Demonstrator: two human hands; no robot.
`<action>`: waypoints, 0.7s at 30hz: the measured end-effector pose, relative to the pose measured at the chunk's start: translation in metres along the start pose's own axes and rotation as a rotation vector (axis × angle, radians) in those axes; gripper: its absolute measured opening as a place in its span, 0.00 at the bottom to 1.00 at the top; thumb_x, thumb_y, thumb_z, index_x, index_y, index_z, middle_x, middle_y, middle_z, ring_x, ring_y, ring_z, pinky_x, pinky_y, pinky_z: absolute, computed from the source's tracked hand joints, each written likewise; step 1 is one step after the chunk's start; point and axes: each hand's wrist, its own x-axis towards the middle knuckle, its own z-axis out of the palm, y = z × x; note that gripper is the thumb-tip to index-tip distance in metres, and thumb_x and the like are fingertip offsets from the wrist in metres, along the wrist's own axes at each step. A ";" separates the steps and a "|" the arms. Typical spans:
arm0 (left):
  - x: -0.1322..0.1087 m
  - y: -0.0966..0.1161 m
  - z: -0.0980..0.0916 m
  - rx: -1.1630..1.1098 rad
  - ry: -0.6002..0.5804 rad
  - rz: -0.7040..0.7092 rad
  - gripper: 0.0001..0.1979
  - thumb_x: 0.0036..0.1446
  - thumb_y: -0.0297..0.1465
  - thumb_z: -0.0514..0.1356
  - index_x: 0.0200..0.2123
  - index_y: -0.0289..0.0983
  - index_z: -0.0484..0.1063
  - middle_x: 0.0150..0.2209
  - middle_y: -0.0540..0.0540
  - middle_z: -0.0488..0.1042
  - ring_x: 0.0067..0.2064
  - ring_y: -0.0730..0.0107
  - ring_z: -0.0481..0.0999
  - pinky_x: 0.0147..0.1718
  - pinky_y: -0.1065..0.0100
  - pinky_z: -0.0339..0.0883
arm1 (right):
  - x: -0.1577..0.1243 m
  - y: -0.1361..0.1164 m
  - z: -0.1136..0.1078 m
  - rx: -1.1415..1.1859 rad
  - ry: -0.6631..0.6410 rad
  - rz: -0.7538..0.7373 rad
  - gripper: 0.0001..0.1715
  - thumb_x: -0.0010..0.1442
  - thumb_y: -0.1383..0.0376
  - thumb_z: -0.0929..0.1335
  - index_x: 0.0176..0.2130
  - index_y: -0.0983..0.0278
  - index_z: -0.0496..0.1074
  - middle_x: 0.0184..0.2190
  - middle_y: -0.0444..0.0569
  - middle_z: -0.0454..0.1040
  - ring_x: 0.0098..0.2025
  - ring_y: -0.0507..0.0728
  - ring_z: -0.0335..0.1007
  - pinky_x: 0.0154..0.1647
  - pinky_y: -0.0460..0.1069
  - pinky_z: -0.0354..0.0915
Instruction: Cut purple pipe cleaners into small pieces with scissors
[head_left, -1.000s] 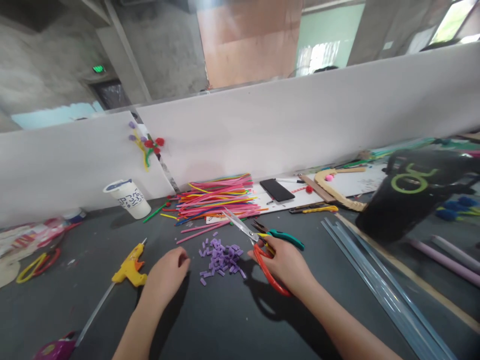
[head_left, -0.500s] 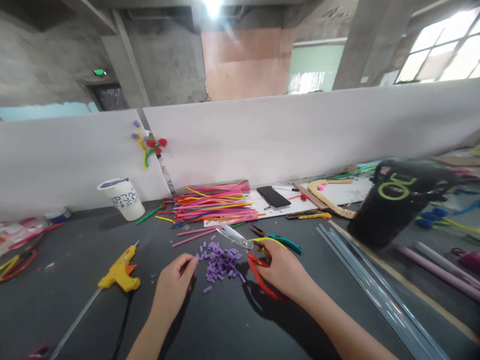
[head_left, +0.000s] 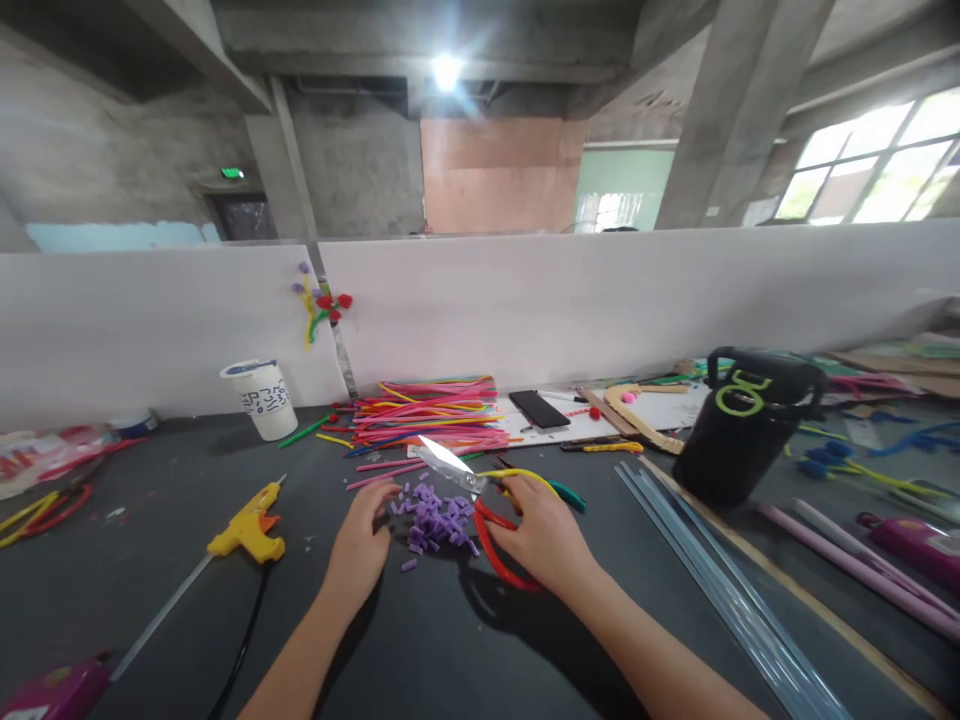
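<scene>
In my right hand (head_left: 546, 530) is a pair of scissors (head_left: 450, 465) with red and yellow handles. Their blades point up and left, above the far side of a heap of short purple pieces (head_left: 439, 520). My left hand (head_left: 365, 530) rests at the heap's left edge, fingers curled together; whether a piece is between them is hidden. Behind the heap lies a bundle of pink, yellow, blue and orange pipe cleaners (head_left: 427, 415), with a few loose pink ones in front. Pliers with teal handles (head_left: 571, 496) lie partly covered by my right hand and the scissors.
Left of me lie a yellow glue gun (head_left: 251, 525) and a white cup (head_left: 262, 400). Clear plastic rods (head_left: 697, 570) and a black bottle (head_left: 739, 430) are on the right. A phone (head_left: 538, 408) and a cutter knife (head_left: 604, 447) lie toward the white partition (head_left: 525, 310).
The view has tilted up and shifted slightly. My left fingers have curled in more beside the purple pieces. The scissors stay in my right hand, over the heap's far side.
</scene>
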 end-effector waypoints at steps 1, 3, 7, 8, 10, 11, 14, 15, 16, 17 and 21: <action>0.000 0.000 0.000 0.008 0.006 0.018 0.11 0.47 0.31 0.54 0.36 0.37 0.69 0.39 0.44 0.74 0.39 0.64 0.74 0.39 0.66 0.64 | 0.000 -0.001 0.000 0.011 0.007 -0.010 0.15 0.49 0.61 0.66 0.37 0.66 0.68 0.35 0.51 0.71 0.39 0.58 0.64 0.41 0.50 0.58; 0.000 -0.001 -0.001 0.026 -0.004 -0.003 0.10 0.50 0.34 0.52 0.30 0.37 0.70 0.29 0.47 0.76 0.33 0.65 0.75 0.34 0.67 0.65 | -0.001 -0.002 0.002 0.030 0.009 -0.014 0.17 0.49 0.60 0.66 0.38 0.66 0.68 0.35 0.51 0.71 0.40 0.58 0.63 0.42 0.51 0.58; -0.002 0.001 -0.007 0.035 0.082 -0.052 0.13 0.53 0.34 0.47 0.33 0.37 0.68 0.21 0.51 0.71 0.18 0.71 0.68 0.24 0.68 0.63 | -0.002 0.000 0.005 0.075 0.017 0.028 0.18 0.49 0.60 0.65 0.40 0.67 0.67 0.37 0.52 0.70 0.41 0.58 0.62 0.42 0.51 0.58; -0.002 0.003 -0.009 0.029 0.116 -0.049 0.11 0.52 0.33 0.48 0.34 0.37 0.68 0.25 0.50 0.72 0.20 0.71 0.69 0.26 0.68 0.64 | -0.002 0.001 0.005 0.086 0.019 0.046 0.18 0.49 0.60 0.65 0.39 0.67 0.67 0.36 0.52 0.70 0.41 0.59 0.62 0.41 0.51 0.58; -0.003 0.009 -0.012 0.004 0.154 -0.029 0.08 0.49 0.32 0.51 0.32 0.38 0.68 0.32 0.48 0.72 0.28 0.69 0.71 0.34 0.67 0.64 | -0.002 0.001 0.004 0.110 0.022 0.086 0.17 0.48 0.60 0.65 0.38 0.67 0.67 0.35 0.52 0.69 0.40 0.59 0.63 0.40 0.52 0.58; -0.004 0.014 -0.012 -0.017 0.152 -0.019 0.07 0.48 0.31 0.52 0.31 0.38 0.68 0.33 0.48 0.72 0.32 0.68 0.71 0.37 0.67 0.63 | -0.002 -0.001 0.003 0.125 0.022 0.107 0.17 0.48 0.60 0.66 0.38 0.67 0.67 0.35 0.52 0.69 0.39 0.59 0.63 0.40 0.52 0.58; -0.011 0.037 -0.006 -0.117 0.049 0.002 0.05 0.46 0.32 0.55 0.28 0.38 0.68 0.29 0.49 0.72 0.31 0.67 0.72 0.37 0.65 0.64 | -0.001 -0.011 -0.004 0.206 -0.010 0.163 0.16 0.47 0.60 0.66 0.36 0.67 0.66 0.32 0.50 0.69 0.35 0.57 0.63 0.37 0.51 0.59; -0.014 0.047 -0.003 -0.162 -0.014 0.004 0.05 0.46 0.32 0.56 0.28 0.37 0.68 0.27 0.49 0.72 0.29 0.67 0.72 0.34 0.66 0.66 | -0.001 -0.016 -0.007 0.247 -0.038 0.176 0.16 0.47 0.59 0.66 0.35 0.67 0.66 0.30 0.48 0.68 0.33 0.56 0.63 0.34 0.50 0.59; -0.019 0.058 0.000 -0.205 -0.082 0.006 0.05 0.44 0.31 0.57 0.27 0.37 0.69 0.26 0.49 0.72 0.28 0.67 0.72 0.32 0.66 0.66 | -0.001 -0.021 -0.010 0.295 -0.074 0.187 0.15 0.47 0.59 0.66 0.34 0.66 0.66 0.28 0.46 0.68 0.30 0.54 0.63 0.31 0.48 0.60; -0.024 0.069 0.003 -0.243 -0.144 0.003 0.04 0.44 0.31 0.58 0.26 0.36 0.69 0.24 0.49 0.72 0.28 0.67 0.73 0.31 0.67 0.67 | -0.001 -0.026 -0.014 0.345 -0.118 0.193 0.15 0.47 0.58 0.66 0.32 0.66 0.66 0.25 0.44 0.67 0.28 0.53 0.62 0.28 0.46 0.60; -0.043 0.107 0.006 -0.805 -0.405 -0.211 0.03 0.46 0.28 0.59 0.27 0.35 0.69 0.28 0.46 0.74 0.31 0.69 0.73 0.36 0.65 0.66 | -0.009 -0.046 -0.033 0.526 -0.277 0.208 0.17 0.49 0.53 0.65 0.30 0.65 0.65 0.21 0.40 0.64 0.22 0.49 0.59 0.21 0.43 0.58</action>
